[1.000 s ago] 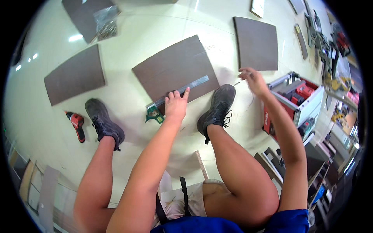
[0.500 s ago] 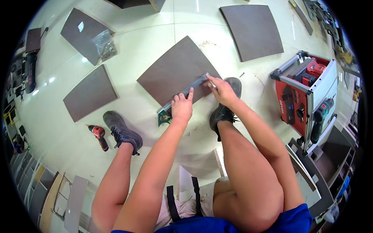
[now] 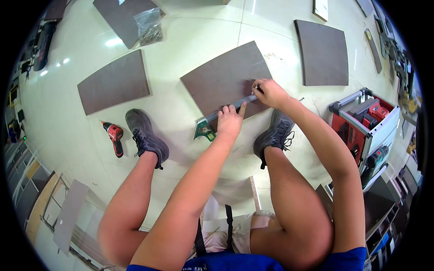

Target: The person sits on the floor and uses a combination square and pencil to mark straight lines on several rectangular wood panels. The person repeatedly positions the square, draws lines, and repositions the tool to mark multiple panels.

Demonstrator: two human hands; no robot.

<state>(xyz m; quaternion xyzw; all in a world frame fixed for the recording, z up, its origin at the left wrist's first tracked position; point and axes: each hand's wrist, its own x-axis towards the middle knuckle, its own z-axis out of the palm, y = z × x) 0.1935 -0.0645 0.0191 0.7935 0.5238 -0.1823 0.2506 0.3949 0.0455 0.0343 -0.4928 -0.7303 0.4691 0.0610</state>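
A dark brown board (image 3: 230, 74) with one curved edge lies on the floor between my feet. Across its near part runs the steel rule of a combination square (image 3: 246, 100); the square's green head (image 3: 204, 129) sits at the board's near left edge. My left hand (image 3: 229, 122) presses on the rule, fingertips and outstretched thumb on the metal. At the rule's far right end, my right hand (image 3: 271, 93) is closed in a pinch round a thin pen-like marker (image 3: 257, 86), its dark end showing between the fingers. The marker's exact kind is unclear.
A red and black cordless drill (image 3: 114, 137) lies left of my left shoe (image 3: 143, 135). Other brown boards (image 3: 113, 81) (image 3: 322, 54) lie around, one under a bag of small hardware (image 3: 149, 29). A red tool case (image 3: 361, 126) stands at right. A screw lies near my right shoe (image 3: 275, 135).
The view has shifted, so the floor things sit elsewhere in the picture. My right hand has turned at the rule's end, tipping the marker. My left hand stays on the rule.
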